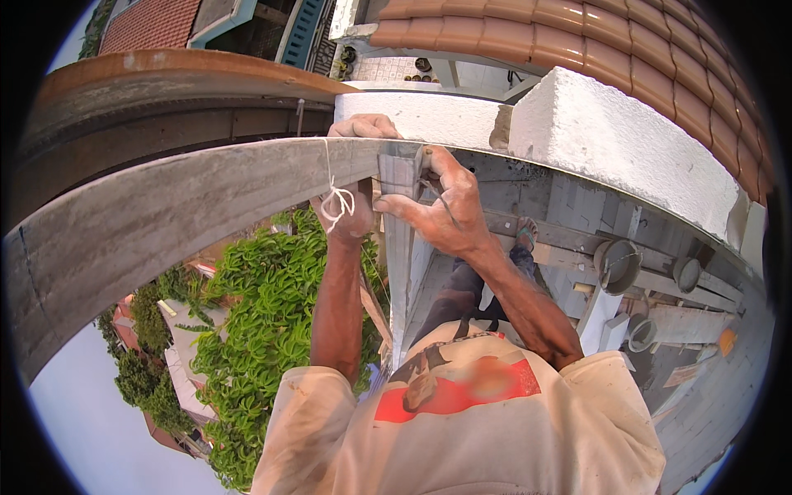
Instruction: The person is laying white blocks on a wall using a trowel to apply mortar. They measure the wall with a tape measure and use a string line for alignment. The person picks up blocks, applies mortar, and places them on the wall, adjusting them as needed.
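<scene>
A long grey wooden plank (198, 190) runs from the far left to the centre. My left hand (348, 213) is wrapped around it near its right end, its palm partly behind the wood and its fingers over the top edge. A white string (334, 198) is tied around the plank in a bow beside that hand. At the plank's end stands a grey upright bar (398, 247), which looks metallic. My right hand (454, 206) grips the bar's top, thumb on the near face and fingers at the right side. A thin dark wire (441, 200) loops by its fingers.
A white block wall (429, 115) borders the far side, with brown roof tiles (561, 33) beyond. Lower right, several buckets (617, 266) stand among boards (689, 323). My sandalled foot (525, 233) is below. Treetops (256, 305) and roofs lie far down at left.
</scene>
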`<action>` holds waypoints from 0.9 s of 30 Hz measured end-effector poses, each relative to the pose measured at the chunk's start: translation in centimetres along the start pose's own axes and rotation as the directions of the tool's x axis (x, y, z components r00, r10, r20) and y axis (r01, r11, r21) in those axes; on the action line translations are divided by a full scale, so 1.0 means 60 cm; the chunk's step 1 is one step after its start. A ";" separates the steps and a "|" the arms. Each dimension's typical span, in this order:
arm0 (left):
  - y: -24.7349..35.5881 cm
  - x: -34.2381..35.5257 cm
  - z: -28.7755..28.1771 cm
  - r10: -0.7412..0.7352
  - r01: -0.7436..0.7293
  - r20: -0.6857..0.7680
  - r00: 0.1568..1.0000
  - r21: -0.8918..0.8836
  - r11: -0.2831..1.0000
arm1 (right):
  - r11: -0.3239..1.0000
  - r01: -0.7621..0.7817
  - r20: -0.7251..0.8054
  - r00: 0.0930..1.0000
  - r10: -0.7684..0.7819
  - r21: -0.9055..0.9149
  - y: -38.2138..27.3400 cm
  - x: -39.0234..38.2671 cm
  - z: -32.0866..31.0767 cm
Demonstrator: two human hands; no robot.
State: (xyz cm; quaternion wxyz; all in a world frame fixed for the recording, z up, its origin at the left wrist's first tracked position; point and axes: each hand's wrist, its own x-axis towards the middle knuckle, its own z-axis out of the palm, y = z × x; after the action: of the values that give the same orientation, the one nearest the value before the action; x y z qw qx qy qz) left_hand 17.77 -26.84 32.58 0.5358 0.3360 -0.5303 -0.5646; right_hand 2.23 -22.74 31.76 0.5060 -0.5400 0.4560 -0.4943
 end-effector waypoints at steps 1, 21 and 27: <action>0.002 0.000 0.002 -0.018 0.018 -0.018 1.000 0.008 1.000 | 1.000 -0.005 -0.007 1.000 0.005 0.020 -0.003 0.001 0.000; -0.004 0.013 -0.007 0.008 -0.009 0.056 0.998 0.024 1.000 | 0.997 -0.017 0.060 0.998 0.013 0.078 0.015 0.005 -0.008; -0.006 0.013 0.003 0.036 -0.036 0.020 0.999 -0.024 0.999 | 0.998 0.048 0.033 0.998 -0.049 0.039 0.014 0.004 -0.011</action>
State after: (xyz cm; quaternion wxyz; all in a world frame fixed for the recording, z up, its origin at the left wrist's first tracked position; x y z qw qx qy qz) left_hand 17.33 -27.62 32.43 0.5445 0.3143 -0.5348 -0.5645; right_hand 1.60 -23.08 30.93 0.5115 -0.5495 0.4247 -0.5059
